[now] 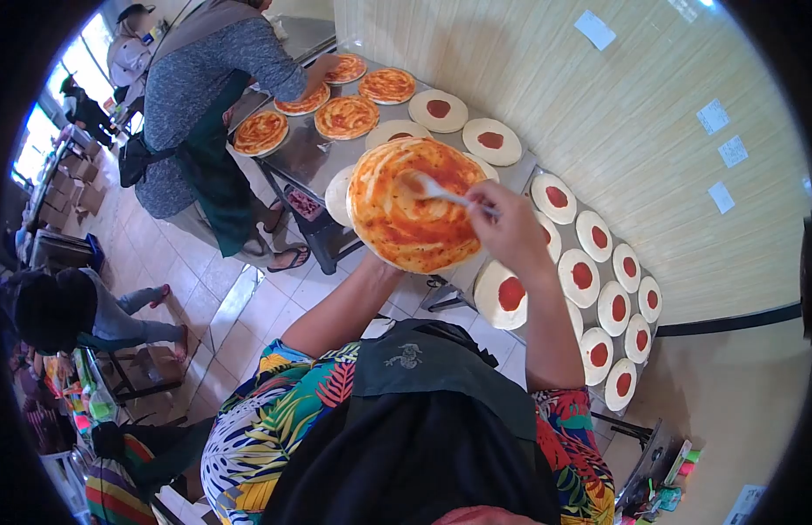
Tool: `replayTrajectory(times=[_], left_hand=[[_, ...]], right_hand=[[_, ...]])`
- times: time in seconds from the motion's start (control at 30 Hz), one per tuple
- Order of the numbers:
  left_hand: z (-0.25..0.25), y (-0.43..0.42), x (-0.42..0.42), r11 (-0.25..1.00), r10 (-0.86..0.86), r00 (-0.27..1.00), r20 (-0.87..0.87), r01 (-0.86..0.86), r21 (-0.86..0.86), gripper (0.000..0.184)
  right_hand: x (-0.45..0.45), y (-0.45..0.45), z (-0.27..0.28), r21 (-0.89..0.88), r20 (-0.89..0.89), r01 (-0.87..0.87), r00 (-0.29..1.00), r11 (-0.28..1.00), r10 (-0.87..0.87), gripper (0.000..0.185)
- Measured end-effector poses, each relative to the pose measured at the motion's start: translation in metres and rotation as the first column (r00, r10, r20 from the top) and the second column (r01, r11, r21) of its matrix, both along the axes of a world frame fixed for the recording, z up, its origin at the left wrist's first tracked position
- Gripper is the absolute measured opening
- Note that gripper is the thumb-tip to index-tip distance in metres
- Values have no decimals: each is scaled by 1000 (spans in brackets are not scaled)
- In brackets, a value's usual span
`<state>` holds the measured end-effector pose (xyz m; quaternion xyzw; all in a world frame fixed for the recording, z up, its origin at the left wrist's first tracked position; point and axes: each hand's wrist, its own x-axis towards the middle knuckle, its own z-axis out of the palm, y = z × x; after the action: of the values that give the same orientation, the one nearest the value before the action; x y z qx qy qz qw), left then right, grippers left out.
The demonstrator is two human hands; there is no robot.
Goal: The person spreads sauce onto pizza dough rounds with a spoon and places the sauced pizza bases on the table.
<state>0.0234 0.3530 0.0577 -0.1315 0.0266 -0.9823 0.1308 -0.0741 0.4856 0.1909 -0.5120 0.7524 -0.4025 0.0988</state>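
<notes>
A round dough base (397, 229) spread with red sauce is held up in front of me. My left hand (384, 265) supports it from below, its fingers mostly hidden under the dough. My right hand (508, 226) grips the handle of a pale spoon (445, 193), whose bowl rests on the sauced surface near the middle. Behind and to the right, several dough rounds, such as one at the near edge (498, 306), each carry a red blob of sauce. Farther back lie several rounds with sauce spread over them, among them one (346, 117) near the far table's middle.
A person in a green apron (222, 197) leans over the metal table (303, 157) at the upper left, one hand at a sauced round. A paneled wall (633, 114) bounds the tables. Below the table is a container of reddish pieces (303, 203). Other people are at the left.
</notes>
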Motion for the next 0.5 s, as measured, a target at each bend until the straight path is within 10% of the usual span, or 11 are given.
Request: replayTrajectory(times=[0.4, 0.5], left_hand=[[1, 8, 5, 995, -47, 997, -64, 52, 85, 56], [3, 18, -2, 993, -75, 993, -88, 82, 86, 55]], right_hand=[[-11, 11, 22, 209, 19, -234, 972, 949, 236, 11], [-7, -22, -1, -2, 0, -182, 983, 983, 182, 11]])
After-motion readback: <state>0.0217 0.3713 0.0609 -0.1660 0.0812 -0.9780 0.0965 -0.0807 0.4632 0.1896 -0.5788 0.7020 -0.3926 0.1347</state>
